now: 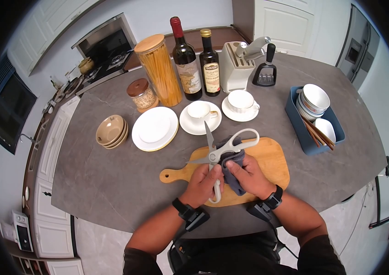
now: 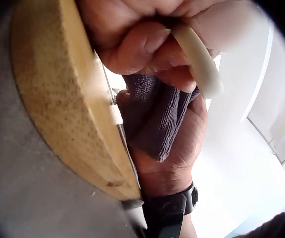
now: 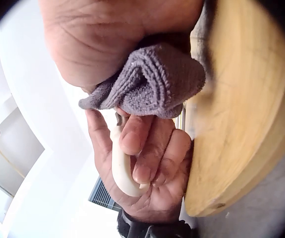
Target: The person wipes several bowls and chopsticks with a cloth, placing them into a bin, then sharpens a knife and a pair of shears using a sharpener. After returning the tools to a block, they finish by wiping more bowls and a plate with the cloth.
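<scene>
White-handled scissors are held with their blades spread, above the wooden cutting board. My left hand grips one handle loop, its fingers curled through and round it in the right wrist view. A folded dark grey cloth is bunched in my right hand, against the scissors near the pivot and the other handle. The cloth hides the right fingertips in the right wrist view. Both hands are close together over the board.
Behind stand stacked brown bowls, white plates, two cups on saucers, a jar, a pasta canister, two bottles and a knife block. At the right is a blue bin with bowls and chopsticks.
</scene>
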A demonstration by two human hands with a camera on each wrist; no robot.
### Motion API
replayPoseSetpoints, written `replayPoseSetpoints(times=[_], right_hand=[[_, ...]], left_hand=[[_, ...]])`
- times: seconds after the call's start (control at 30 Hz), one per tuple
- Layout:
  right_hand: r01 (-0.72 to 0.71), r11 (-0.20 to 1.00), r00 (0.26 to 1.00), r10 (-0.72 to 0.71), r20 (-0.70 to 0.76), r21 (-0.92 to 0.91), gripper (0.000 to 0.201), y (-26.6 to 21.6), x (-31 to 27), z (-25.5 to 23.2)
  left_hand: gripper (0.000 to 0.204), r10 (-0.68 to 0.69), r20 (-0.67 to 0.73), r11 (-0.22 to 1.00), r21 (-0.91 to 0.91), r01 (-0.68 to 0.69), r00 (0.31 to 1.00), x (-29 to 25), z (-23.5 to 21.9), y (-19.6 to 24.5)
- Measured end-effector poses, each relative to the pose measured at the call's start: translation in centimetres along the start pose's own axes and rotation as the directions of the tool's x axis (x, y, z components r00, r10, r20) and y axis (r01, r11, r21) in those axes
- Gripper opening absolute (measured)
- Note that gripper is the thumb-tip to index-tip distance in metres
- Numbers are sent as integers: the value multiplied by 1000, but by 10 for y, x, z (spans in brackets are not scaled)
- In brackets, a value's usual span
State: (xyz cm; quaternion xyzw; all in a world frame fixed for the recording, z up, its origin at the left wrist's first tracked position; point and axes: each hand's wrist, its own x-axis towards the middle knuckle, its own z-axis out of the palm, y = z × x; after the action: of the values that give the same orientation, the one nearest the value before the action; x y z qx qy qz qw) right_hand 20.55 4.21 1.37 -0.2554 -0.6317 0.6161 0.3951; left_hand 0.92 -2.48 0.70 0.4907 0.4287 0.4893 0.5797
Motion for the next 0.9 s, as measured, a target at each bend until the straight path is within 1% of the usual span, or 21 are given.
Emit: replayPoseSetpoints(times=[0.03,0.1,0.13,0.2,0.23,0.3,0.33,0.4,0.43,0.5,0.53,0.6,0.73,0.8,0.83,0.9], right_hand=[[0,1000,1000,0,0,0,29,-2,0,0],[89,995,995,-87,43,-42,29,-4,0,1],[89,995,995,-87,43,-42,29,-4,1,0],[253,931,966,-230,115,-263,28,-4,3,-1],[252,931,967,-230,114,-263,28,-5,4,0],[272,899,961,-236,144,-342,27,-8,5,1],[272,900,961,-236,145,-342,27,-8,5,1],[123,957,992,-109,67,-261,25,-6,3,2],[123,957,992,-109,68,-261,25,-4,3,3],[77,972,997,-73,26,-222,25,-2,3,2],[77,972,997,-73,27,-222,25,-3,3,2],[131,965,991,-133,3,-226,20,-4,3,4],[87,966,996,-88,10,-243,17,-1,2,0],[173,947,982,-187,-27,-271,14,-1,3,2],[173,947,982,-187,-27,-271,14,-3,3,1],[110,975,994,-105,34,-193,16,-10,2,0]], left_hand=[[51,0,0,1000,0,0,1000,-1,1,-1],[56,1,-83,1000,-21,-3,997,-1,2,-3],[56,1,-83,1000,-21,-3,997,-1,2,-2],[61,-10,-106,1000,-10,9,994,0,2,1],[61,-11,-105,1000,-10,10,994,-1,2,1],[61,-8,-63,999,41,11,998,-2,3,-1],[61,-8,-64,999,40,11,998,-2,2,-2],[61,13,2,1000,18,-13,1000,-2,0,-4],[61,13,0,1000,18,-13,1000,-3,0,-4],[61,23,24,999,47,-24,999,-3,2,-1],[61,24,24,999,47,-25,999,-3,3,-1],[60,32,26,998,55,-33,999,-4,4,-1],[61,21,25,999,28,-22,999,-3,4,0],[61,-49,4,999,7,49,999,-4,2,-1],[61,-49,4,999,6,49,999,-4,0,-2],[61,-54,26,998,-21,54,998,-3,-3,-4]])
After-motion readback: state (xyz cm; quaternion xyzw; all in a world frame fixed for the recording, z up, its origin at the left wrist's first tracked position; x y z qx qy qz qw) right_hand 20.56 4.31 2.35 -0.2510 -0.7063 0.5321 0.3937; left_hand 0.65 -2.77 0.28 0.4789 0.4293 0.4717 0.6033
